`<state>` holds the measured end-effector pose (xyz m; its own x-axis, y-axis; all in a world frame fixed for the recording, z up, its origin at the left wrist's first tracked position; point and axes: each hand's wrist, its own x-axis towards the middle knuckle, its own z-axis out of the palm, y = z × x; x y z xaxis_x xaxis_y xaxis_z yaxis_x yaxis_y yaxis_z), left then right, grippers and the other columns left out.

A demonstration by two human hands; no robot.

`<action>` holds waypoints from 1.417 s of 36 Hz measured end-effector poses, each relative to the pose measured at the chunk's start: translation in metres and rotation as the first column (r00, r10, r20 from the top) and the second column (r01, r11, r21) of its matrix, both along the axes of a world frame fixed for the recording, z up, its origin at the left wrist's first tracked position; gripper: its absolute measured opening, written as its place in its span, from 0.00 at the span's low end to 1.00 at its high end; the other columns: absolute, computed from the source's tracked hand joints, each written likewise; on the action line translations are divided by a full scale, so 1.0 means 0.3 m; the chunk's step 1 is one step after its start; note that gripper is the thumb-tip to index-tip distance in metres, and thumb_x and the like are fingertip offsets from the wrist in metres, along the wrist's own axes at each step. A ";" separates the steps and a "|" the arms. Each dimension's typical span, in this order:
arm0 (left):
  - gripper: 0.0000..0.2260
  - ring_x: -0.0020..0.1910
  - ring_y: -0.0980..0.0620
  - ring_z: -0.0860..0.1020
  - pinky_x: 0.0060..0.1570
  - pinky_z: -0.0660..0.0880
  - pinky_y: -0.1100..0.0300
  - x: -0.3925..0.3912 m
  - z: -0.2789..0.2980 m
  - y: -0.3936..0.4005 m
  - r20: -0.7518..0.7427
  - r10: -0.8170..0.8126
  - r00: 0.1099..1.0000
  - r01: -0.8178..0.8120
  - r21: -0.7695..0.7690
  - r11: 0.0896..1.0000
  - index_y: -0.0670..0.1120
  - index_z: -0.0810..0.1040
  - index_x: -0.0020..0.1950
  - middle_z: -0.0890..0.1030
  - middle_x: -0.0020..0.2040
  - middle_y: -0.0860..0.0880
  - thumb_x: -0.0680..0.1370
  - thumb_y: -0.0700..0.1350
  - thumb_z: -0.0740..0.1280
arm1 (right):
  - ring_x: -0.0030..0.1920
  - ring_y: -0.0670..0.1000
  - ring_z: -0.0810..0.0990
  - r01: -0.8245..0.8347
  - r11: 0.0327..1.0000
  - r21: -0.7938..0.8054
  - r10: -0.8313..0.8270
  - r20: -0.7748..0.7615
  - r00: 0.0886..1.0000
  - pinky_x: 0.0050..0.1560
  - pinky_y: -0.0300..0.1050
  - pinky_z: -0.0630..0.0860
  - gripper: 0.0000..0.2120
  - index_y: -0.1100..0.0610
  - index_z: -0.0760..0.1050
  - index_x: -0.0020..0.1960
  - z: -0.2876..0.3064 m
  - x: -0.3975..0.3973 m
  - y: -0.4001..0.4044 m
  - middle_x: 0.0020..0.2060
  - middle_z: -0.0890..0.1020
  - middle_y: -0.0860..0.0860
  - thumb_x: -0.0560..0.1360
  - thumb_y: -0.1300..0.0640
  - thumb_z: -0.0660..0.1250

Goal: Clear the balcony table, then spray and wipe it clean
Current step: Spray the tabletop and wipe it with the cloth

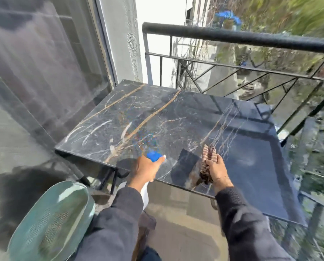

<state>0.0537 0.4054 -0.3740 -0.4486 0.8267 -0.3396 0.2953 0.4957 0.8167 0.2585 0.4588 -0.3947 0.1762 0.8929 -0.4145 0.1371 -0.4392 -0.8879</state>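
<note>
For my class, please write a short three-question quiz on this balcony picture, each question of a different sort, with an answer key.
1. True or false: the left hand holds the white spray bottle with the blue trigger head.
2. Multiple choice: what is in the grip of the right hand? A) a yellow sponge B) a brown striped folded cloth C) a glass cup
3. Fill the gap: the green perforated metal chair stands on the person's ____ side, beside the dark veined marble table.

Key: 1 true; 2 B; 3 left.
</note>
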 end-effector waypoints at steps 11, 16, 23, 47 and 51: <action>0.22 0.22 0.51 0.78 0.28 0.72 0.63 -0.054 0.031 -0.142 -0.203 0.128 0.971 -0.143 -0.059 0.988 0.45 0.76 0.34 0.81 0.29 0.47 0.70 0.65 0.66 | 0.63 0.61 0.72 -0.097 0.994 -0.040 0.101 0.119 0.988 0.67 0.54 0.68 0.25 0.56 0.63 0.71 0.043 -0.006 -0.094 0.65 0.72 0.61 0.74 0.62 0.61; 0.24 0.32 0.46 0.81 0.33 0.72 0.60 -0.112 0.034 -0.143 -0.308 0.129 0.943 -0.154 -0.059 0.986 0.46 0.74 0.31 0.81 0.31 0.46 0.72 0.66 0.63 | 0.63 0.64 0.70 -0.153 0.983 -0.100 0.174 0.256 0.951 0.68 0.54 0.66 0.28 0.52 0.56 0.74 0.029 -0.035 -0.127 0.66 0.67 0.64 0.75 0.59 0.59; 0.23 0.37 0.44 0.80 0.36 0.71 0.58 -0.194 0.025 -0.107 -0.351 0.171 0.921 -0.200 -0.048 0.979 0.46 0.74 0.33 0.81 0.35 0.44 0.71 0.67 0.63 | 0.61 0.68 0.70 -0.141 0.981 -0.130 0.184 0.424 0.887 0.66 0.59 0.69 0.28 0.51 0.55 0.74 -0.034 -0.106 -0.116 0.66 0.63 0.65 0.76 0.57 0.58; 0.25 0.37 0.46 0.80 0.34 0.71 0.58 -0.564 -0.044 0.070 -0.233 0.251 0.940 -0.266 -0.036 0.963 0.46 0.80 0.41 0.81 0.39 0.47 0.68 0.67 0.64 | 0.61 0.64 0.70 -0.450 0.880 -0.152 0.388 0.775 0.498 0.61 0.54 0.70 0.33 0.67 0.48 0.73 -0.123 -0.818 0.170 0.69 0.60 0.64 0.74 0.57 0.59; 0.23 0.33 0.48 0.78 0.29 0.66 0.60 -0.595 -0.046 0.089 -0.238 0.270 0.933 -0.287 -0.043 0.957 0.46 0.76 0.37 0.79 0.35 0.49 0.68 0.66 0.64 | 0.64 0.64 0.68 -0.659 0.732 -0.172 0.491 0.804 0.336 0.62 0.54 0.69 0.32 0.62 0.48 0.75 -0.116 -0.910 0.222 0.70 0.58 0.62 0.76 0.56 0.58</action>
